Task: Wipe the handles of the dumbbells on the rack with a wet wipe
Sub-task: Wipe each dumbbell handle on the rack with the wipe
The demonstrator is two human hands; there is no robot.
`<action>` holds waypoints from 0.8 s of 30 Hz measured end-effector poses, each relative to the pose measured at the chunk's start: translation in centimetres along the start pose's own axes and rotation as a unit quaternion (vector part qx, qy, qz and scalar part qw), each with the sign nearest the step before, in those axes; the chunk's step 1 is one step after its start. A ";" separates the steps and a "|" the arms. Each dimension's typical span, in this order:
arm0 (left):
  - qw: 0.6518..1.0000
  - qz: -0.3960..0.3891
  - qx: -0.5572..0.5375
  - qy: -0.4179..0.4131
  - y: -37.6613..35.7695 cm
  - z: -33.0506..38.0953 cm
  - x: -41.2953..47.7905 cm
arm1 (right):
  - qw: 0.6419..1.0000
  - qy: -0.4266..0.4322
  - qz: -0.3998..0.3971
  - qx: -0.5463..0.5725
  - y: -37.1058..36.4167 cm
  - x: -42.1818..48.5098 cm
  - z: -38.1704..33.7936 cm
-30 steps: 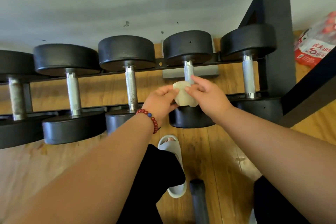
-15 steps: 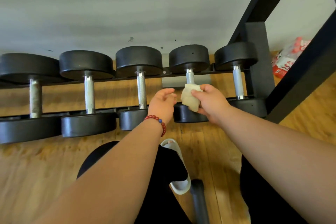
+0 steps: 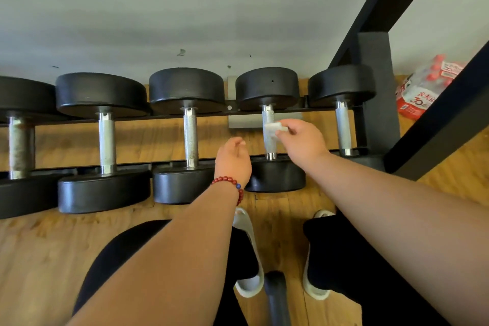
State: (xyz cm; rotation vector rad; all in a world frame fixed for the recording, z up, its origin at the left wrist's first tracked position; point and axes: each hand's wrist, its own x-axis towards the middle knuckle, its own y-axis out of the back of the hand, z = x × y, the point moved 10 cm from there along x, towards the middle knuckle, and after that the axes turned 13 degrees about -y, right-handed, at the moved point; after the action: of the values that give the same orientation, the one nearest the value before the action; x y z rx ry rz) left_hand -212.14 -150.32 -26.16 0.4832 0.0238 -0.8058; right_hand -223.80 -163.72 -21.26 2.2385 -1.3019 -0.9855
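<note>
The right hand (image 3: 304, 140) pinches a folded white wet wipe (image 3: 275, 127) against the knurled steel handle (image 3: 269, 145) of the black dumbbell (image 3: 267, 87) second from the right on the black metal rack (image 3: 164, 115). The left hand (image 3: 234, 159) hangs loosely curled, empty, just beside. This handle's wiping looks barely begun. Next, the wipe should wrap round it and slide its length.
</note>
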 end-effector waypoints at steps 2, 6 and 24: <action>1.000 -0.009 0.013 0.004 -1.8 -0.6 0.5 | 0.994 0.066 0.009 -0.088 -0.3 1.2 -0.7; 1.000 -0.015 0.006 0.013 -4.5 -1.6 1.3 | 0.951 0.205 0.055 -0.223 -1.3 3.6 -2.4; 0.998 0.021 -0.063 0.002 -5.4 -3.9 2.2 | 0.747 0.487 -0.009 -0.453 -7.0 3.5 -0.5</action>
State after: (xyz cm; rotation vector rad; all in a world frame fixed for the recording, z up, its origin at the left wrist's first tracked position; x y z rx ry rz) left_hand -213.73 -153.37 -32.25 0.3659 0.0676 -0.7565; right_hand -218.01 -163.22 -26.57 1.5120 -0.1992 -0.1888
